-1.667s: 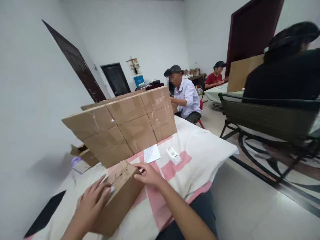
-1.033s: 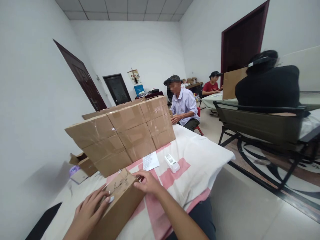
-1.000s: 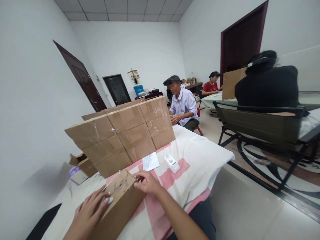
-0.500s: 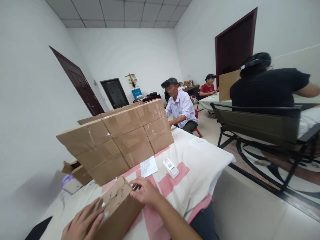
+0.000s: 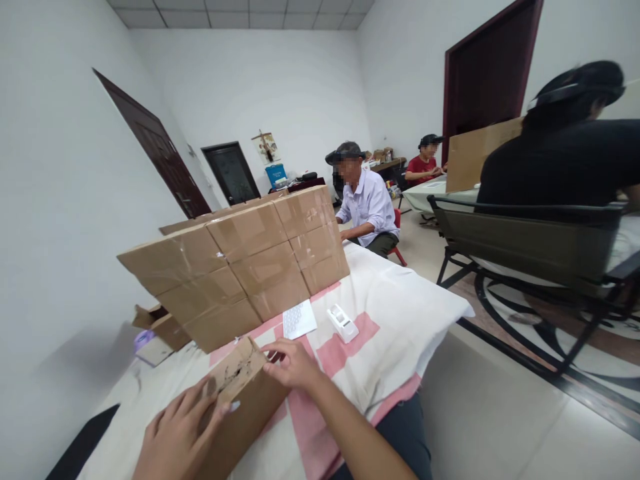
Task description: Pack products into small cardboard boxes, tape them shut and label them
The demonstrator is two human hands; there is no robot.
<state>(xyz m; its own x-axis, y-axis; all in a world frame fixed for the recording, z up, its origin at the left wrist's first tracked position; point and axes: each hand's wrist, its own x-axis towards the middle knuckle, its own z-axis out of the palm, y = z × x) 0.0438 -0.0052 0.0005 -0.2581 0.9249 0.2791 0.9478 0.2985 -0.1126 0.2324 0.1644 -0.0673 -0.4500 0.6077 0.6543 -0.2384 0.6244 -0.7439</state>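
Head view: at lower centre, a cardboard box (image 5: 255,413) with a torn top. Left hand (image 5: 175,430) at lower left, spread over that top, thumb near the right edge. Right hand (image 5: 295,363) right of centre, curled at the far corner; cannot tell whether pinching. More of a dark gap (image 5: 239,371) in the tear than half a second ago: probably loosening.

Place: makeshift workroom, indoors, by all appearances. Observed from where I stand: cloth-draped tabletop (image 5: 400,287), pink and white, lower centre, with a taped cardboard screen (image 5: 270,267) standing across it; second draped tabletop (image 5: 425,195), right of centre. Person in pale shirt (image 5: 371,207) seated mid-frame; person in red (image 5: 421,168) and person in black (image 5: 555,167) at right. Plain white wall (image 5: 310,87), panelled ceiling (image 5: 240,19) at top edge, dark door (image 5: 150,140) at left.
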